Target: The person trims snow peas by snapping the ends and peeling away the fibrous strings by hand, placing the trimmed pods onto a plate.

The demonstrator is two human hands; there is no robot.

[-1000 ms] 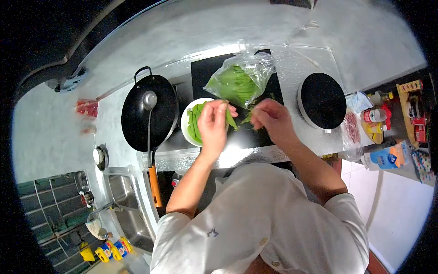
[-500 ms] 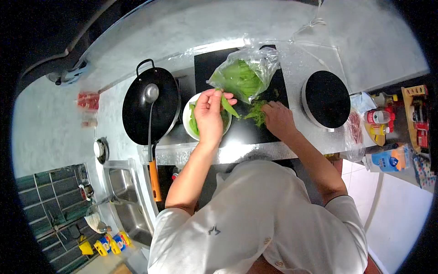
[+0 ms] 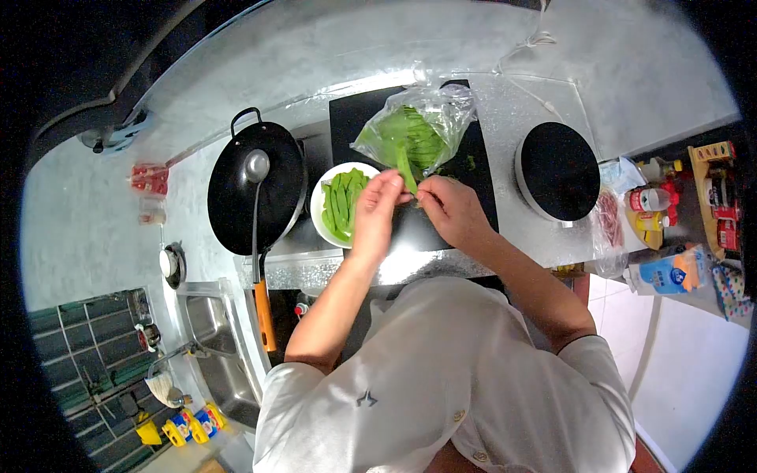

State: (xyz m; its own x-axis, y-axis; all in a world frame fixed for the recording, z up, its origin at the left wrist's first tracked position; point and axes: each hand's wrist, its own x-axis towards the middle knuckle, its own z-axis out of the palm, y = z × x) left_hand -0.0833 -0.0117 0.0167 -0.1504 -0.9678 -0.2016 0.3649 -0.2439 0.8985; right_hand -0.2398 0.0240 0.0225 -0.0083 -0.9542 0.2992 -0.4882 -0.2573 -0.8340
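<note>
My left hand (image 3: 375,217) pinches a flat green bean pod (image 3: 405,169) that stands upright above its fingertips. The fingers of my right hand (image 3: 455,211) are closed on the pod's lower end, meeting my left fingertips. A white bowl (image 3: 318,213) beside my left hand holds several green bean pods (image 3: 340,201). Just beyond both hands, a clear plastic bag (image 3: 451,106) with more pods inside lies on the black cooktop (image 3: 359,110). Small green scraps (image 3: 471,161) show behind my right hand, which covers the area where more scraps lay.
On the left sits a black wok (image 3: 229,185) with a ladle (image 3: 258,166) across it, orange handle towards me. A round black-topped burner (image 3: 558,171) stands right. Bottles (image 3: 649,199) and bags crowd the right shelf; a metal sink (image 3: 213,319) is lower left.
My right hand has left the green scraps and moved up and left to the pod in my left hand. My left hand has shifted right, uncovering the bowl. The pod now points upwards.
</note>
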